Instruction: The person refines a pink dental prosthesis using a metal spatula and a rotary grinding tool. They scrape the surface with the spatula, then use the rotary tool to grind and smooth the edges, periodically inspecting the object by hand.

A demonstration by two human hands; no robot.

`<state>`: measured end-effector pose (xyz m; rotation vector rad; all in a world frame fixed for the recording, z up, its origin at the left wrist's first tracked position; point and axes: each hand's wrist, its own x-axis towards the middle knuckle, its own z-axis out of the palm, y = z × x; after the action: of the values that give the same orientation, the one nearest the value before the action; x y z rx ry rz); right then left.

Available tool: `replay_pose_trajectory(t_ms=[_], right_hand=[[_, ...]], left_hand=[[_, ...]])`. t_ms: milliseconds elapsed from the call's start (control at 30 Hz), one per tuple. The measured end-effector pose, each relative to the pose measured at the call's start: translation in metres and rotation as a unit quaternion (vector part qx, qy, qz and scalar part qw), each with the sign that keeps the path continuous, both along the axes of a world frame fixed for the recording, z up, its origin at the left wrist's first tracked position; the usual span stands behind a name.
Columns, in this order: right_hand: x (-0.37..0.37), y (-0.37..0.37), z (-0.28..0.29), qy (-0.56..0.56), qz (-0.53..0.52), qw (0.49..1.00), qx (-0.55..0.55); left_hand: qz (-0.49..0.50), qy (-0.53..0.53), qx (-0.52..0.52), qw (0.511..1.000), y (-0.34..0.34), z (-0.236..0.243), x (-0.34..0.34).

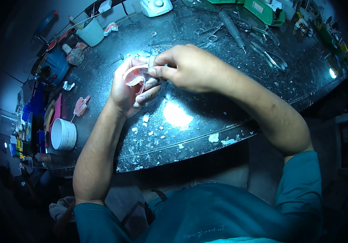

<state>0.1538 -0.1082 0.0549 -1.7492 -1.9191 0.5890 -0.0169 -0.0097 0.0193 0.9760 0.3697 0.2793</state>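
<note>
My left hand [121, 89] is closed round a pink, horseshoe-shaped dental piece [133, 73] with a pale, glossy rim, holding it tilted above the dark bench. My right hand [184, 67] comes in from the right, thumb and index finger pinched on a small grey piece [152, 60] against the upper right edge of the pink piece; what exactly it is, I cannot make out. White flakes [145, 118] lie on the bench below my hands.
Scissors [213, 38], pliers [274, 60] and a rotary handpiece [232, 32] lie behind on the bench [202, 113]. A white tub [63, 134], blue machine [56, 67], mesh cup [91, 34] and green bins [263, 10] line its sides. Another person [24, 186] is at lower left.
</note>
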Motion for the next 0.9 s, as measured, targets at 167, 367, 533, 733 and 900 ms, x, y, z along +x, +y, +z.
replay_pose_trajectory(t_ms=[167, 367, 533, 733, 900], right_hand=[[0.006, -0.002, 0.002, -0.028, 0.009, 0.997, 0.074], [0.004, -0.001, -0.019, -0.119, -0.013, 0.948, 0.294], [0.003, -0.001, -0.023, -0.103, 0.035, 0.944, 0.31], [0.004, -0.001, -0.023, -0.064, 0.052, 0.957, 0.279], [0.005, 0.002, -0.023, -0.044, 0.062, 0.963, 0.258]], left_hand=[[0.044, -0.069, 0.018, 0.996, -0.003, -0.002, 0.005], [0.089, -0.107, -0.007, 0.99, 0.003, -0.007, 0.002], [0.079, -0.102, -0.045, 0.991, 0.012, -0.01, 0.0], [0.031, -0.073, -0.098, 0.992, 0.014, -0.005, -0.004], [0.004, -0.042, -0.068, 0.997, 0.013, -0.002, -0.003]])
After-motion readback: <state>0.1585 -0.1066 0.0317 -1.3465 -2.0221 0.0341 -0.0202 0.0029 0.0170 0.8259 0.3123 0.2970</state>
